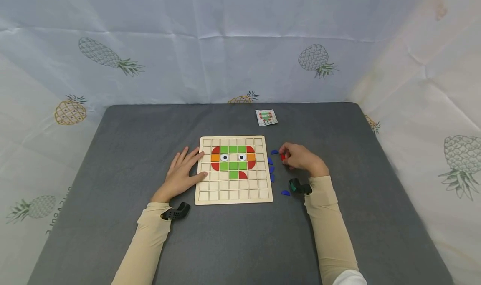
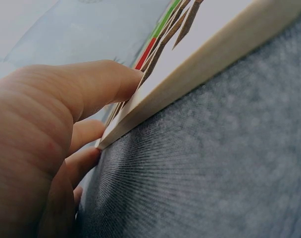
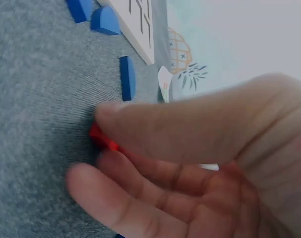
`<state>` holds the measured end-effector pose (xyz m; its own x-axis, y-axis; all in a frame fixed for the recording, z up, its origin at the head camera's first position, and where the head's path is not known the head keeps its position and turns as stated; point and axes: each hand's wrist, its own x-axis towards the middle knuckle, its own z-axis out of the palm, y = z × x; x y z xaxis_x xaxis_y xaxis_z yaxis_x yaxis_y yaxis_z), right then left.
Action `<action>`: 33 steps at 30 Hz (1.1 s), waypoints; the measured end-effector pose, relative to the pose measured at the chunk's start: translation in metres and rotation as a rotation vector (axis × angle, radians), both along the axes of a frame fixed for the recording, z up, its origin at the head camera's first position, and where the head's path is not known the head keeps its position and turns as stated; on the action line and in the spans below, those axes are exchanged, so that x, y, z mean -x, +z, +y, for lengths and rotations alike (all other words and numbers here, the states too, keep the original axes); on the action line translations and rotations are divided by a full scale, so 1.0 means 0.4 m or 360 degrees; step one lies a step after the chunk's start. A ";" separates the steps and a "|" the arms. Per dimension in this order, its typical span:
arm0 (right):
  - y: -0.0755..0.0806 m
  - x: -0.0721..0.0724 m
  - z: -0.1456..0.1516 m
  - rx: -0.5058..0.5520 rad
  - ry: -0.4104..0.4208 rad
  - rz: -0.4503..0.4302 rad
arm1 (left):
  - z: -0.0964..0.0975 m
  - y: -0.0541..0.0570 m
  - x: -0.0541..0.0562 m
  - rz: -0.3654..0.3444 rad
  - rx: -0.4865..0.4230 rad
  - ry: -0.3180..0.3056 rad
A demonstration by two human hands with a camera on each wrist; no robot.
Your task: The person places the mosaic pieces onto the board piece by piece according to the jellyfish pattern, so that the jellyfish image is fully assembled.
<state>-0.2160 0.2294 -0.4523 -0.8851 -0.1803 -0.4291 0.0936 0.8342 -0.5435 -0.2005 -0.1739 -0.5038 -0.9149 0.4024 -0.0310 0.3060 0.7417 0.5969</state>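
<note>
A square wooden grid board (image 1: 233, 202) lies on the dark cloth, with green, red and orange tiles and two eye tiles set in a face-like pattern. My left hand (image 1: 179, 175) rests on the board's left edge, its fingers fairly straight and spread; the left wrist view shows the thumb (image 2: 108, 82) on the rim. Right of the board, my right hand (image 1: 300, 156) pinches a small red piece (image 3: 101, 138) between thumb and fingers, low over the cloth. Part of that piece is hidden by the fingers.
Several blue pieces (image 1: 285, 192) lie along the board's right side, one of them (image 1: 274, 152) close to the right fingertips. A small printed card (image 1: 266, 117) with a similar coloured pattern lies near the table's far edge. Pineapple-printed cloth (image 1: 240, 59) hangs behind the table.
</note>
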 end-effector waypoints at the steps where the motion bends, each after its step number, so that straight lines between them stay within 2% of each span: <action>1: 0.000 0.001 0.001 -0.0013 0.0000 0.0026 | 0.000 0.000 0.000 0.0002 0.0000 0.0000; 7: 0.000 0.001 0.005 -0.0110 0.0025 0.0149 | -0.001 0.000 0.000 0.0009 0.0006 0.0002; 17: 0.012 -0.003 -0.001 -0.0083 0.0027 0.0134 | 0.000 0.001 0.001 0.0003 0.0006 0.0005; 25: 0.018 0.000 -0.012 0.0118 0.0068 0.0377 | 0.000 0.001 0.002 0.0002 -0.0003 0.0004; 33: 0.026 0.003 -0.032 0.0245 -0.0066 0.0399 | -0.001 -0.001 0.003 -0.0002 -0.0007 0.0001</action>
